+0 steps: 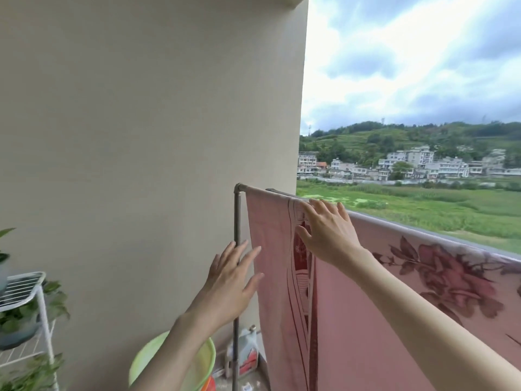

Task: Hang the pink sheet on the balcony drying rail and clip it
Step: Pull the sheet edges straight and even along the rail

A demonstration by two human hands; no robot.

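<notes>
Both hands are spread flat, with no grip taken: the right hand [328, 231] is pressed on the pink sheet [366, 320] by the drying rail [255, 189]. The left hand [228, 280] is held open beside the sheet's hanging edge.

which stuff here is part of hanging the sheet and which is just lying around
Part of the job: pink sheet, drying rail, left hand, right hand.

Just lying about: green basin, plastic jug, white plant rack, potted plants.
</notes>
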